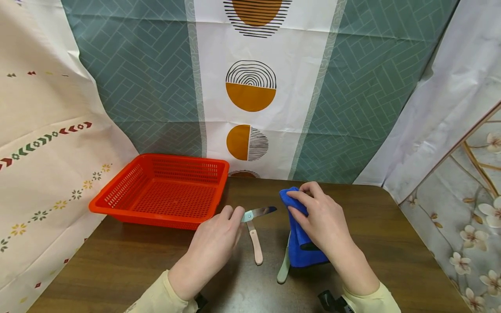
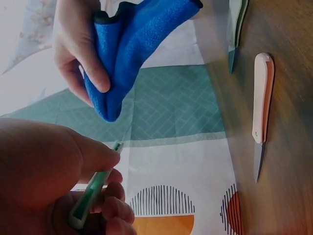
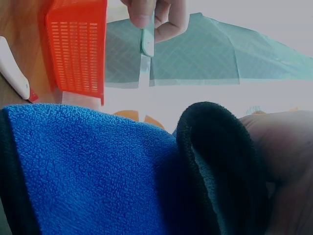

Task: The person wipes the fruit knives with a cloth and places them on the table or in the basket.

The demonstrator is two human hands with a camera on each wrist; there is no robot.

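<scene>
My left hand (image 1: 219, 234) grips a small knife (image 1: 258, 212) by its light green handle, the blade pointing right toward the cloth. In the left wrist view the green handle (image 2: 90, 196) lies between thumb and curled fingers. My right hand (image 1: 322, 215) pinches a folded blue cloth (image 1: 299, 234) with a dark edge; the rest of it hangs down. A gap separates blade and cloth in the head view. On the table between the hands lies a knife with a pink handle (image 1: 256, 245). Another knife with a pale green handle (image 1: 284, 266) is partly hidden by the cloth.
A red perforated plastic basket (image 1: 156, 213) stands at the back left of the brown wooden table (image 1: 375, 243). Behind the table hangs a patterned curtain (image 1: 250, 48), with more printed cloth along the left and right sides.
</scene>
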